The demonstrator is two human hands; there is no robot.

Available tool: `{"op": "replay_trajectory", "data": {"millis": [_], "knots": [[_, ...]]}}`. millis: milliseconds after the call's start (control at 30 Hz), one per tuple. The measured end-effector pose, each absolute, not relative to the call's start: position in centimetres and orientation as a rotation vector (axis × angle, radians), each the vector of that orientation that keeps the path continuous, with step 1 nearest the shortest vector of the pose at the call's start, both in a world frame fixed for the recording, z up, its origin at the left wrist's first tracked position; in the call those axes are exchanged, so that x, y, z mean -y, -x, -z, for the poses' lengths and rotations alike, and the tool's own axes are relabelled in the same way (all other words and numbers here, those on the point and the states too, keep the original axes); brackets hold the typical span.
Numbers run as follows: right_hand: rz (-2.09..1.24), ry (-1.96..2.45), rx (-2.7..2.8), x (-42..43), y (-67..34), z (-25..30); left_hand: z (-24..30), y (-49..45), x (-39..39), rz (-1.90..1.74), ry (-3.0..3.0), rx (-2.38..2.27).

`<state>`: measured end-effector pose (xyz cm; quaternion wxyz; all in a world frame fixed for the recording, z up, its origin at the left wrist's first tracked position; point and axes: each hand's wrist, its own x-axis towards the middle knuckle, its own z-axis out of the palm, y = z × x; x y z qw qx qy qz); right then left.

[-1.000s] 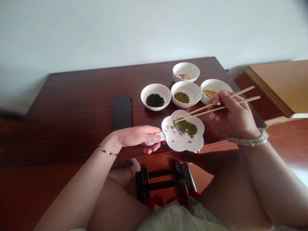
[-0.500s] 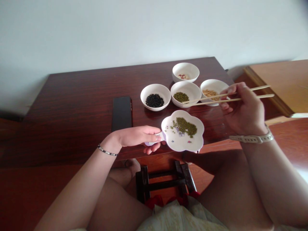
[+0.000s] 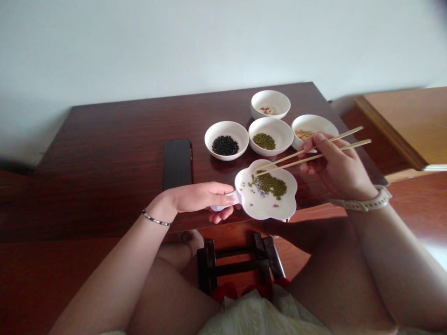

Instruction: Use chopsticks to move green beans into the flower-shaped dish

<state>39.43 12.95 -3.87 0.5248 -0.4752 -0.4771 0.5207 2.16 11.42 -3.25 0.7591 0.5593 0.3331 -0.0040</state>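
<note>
My left hand (image 3: 200, 197) grips the small handle of a white flower-shaped dish (image 3: 275, 207) at the table's near edge. Green mung beans (image 3: 270, 184) lie in that dish. My right hand (image 3: 337, 165) is closed round a pair of wooden chopsticks (image 3: 307, 154), whose tips reach down among the beans at the dish's far side. Just behind the dish stands a white bowl of mung beans (image 3: 270, 136). A bracelet is on my left wrist and a pale watch on my right.
On the dark wooden table (image 3: 115, 153) stand a bowl of black beans (image 3: 226, 139), a bowl of yellow beans (image 3: 312, 128) and a far bowl with reddish bits (image 3: 270, 103). A black phone (image 3: 177, 163) lies left of them. A lighter wooden table (image 3: 408, 121) is at right.
My right hand swung the chopsticks from the flower dish to the green-bean bowl, then back down, so the tips are in the flower dish again. The left hand stayed still.
</note>
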Motion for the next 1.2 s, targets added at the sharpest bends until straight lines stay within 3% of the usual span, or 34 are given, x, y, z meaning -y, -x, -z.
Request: {"op": "replay_trajectory", "data": {"millis": [800, 1200], "knots": [[-1.254, 1.120, 1.036, -13.4, -39.5, 3.6, 3.0, -2.2, -11.4, 0.010, -1.234, -0.721], [-0.949, 1.022, 0.852, -15.7, -41.9, 4.8, 3.1, -2.3, -11.4, 0.012, -1.237, -0.731]]}}
